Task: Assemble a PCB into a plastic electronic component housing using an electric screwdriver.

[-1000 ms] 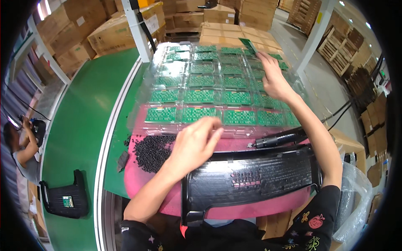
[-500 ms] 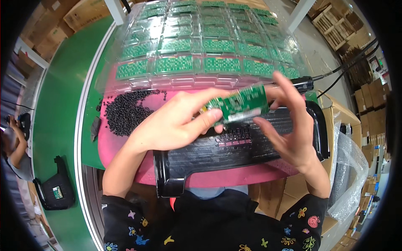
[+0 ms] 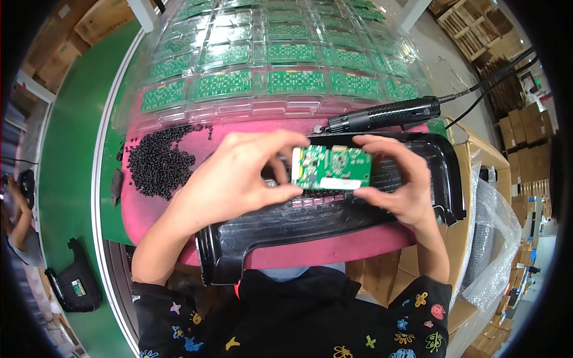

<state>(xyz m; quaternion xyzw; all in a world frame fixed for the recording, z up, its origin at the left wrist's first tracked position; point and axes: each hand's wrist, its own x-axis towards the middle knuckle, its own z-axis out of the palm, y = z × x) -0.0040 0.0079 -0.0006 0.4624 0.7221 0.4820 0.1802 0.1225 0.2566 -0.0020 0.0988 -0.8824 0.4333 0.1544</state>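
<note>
A green circuit board (image 3: 340, 164) with a white label strip along its near edge hangs level above a black plastic housing (image 3: 322, 218). My left hand (image 3: 230, 179) pinches the board's left end between thumb and fingers. At the opposite end, my right hand (image 3: 399, 185) grips the right corners with thumb and forefinger. The housing lies across a pink mat (image 3: 280, 258), and a row of small rectangular openings (image 3: 319, 201) shows in it just below the board. Part of the housing is hidden behind the board and hands.
Clear plastic trays of green boards (image 3: 295, 80) cover the far side. A black electric screwdriver (image 3: 385, 114) lies beyond the housing, its cable running right. Small black screws (image 3: 158, 161) are heaped at left. A carton with bubble wrap (image 3: 492, 238) stands at right; another housing (image 3: 74, 280) lies far left.
My right hand has closed from spread fingers onto the board's right end. The board has turned level and moved slightly nearer and left, uncovering the screwdriver.
</note>
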